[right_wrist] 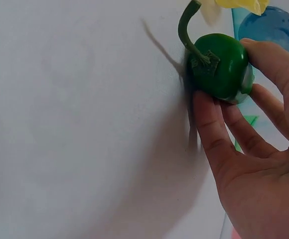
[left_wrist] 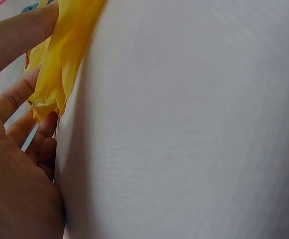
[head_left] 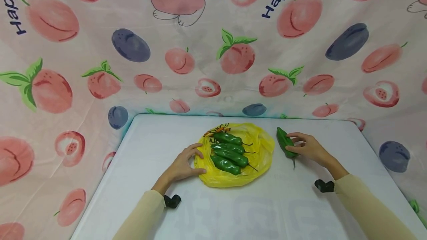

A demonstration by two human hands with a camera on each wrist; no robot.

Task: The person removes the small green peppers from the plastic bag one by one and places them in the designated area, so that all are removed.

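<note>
A yellow plastic bag (head_left: 217, 182) lies spread on the white table, with several green peppers (head_left: 230, 156) in a row on it. At the bag's left edge, my left hand (head_left: 181, 164) holds the rim between thumb and fingers. The left wrist view shows the bag's yellow film (left_wrist: 67, 55) between that thumb and the bent fingers. Right of the bag, my right hand (head_left: 308, 147) grips a single green pepper (head_left: 283, 140), its stem toward me. In the right wrist view, thumb and fingers pinch this pepper's sides, and the curved stem is uncovered.
The white table (head_left: 253, 214) reaches back to a hanging cloth (head_left: 207, 36) printed with peaches and plums. A small black device (head_left: 172, 201) sits at the left wrist and another black device (head_left: 324, 186) at the right wrist.
</note>
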